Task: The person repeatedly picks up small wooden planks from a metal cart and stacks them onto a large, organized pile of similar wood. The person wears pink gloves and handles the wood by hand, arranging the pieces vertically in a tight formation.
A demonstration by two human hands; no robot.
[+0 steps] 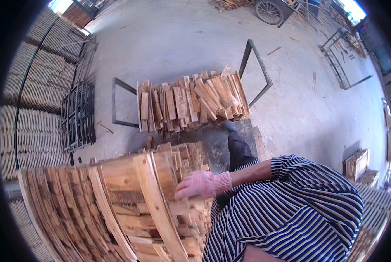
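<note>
My right hand (197, 185), in a pale, reddish knitted work glove, is over the near end of a large stack of wooden slats (125, 218). Its fingers are smeared by motion, so I cannot tell whether they grip anything. Beside the fingertips is a blurred piece of board (164, 172). A longer pale board (152, 187) lies lengthwise across the stack. Of my left arm only a bit of bare skin (261, 254) shows at the lower edge; my left hand is out of view.
Ahead, a metal-framed cart (257, 65) carries a heap of short wood pieces (182, 100). Dark metal frames (78, 115) lean by tall slat stacks (42, 87) on the left. My foot (229, 125) is close to the cart. Scraps (314, 81) lie on the concrete floor (169, 39).
</note>
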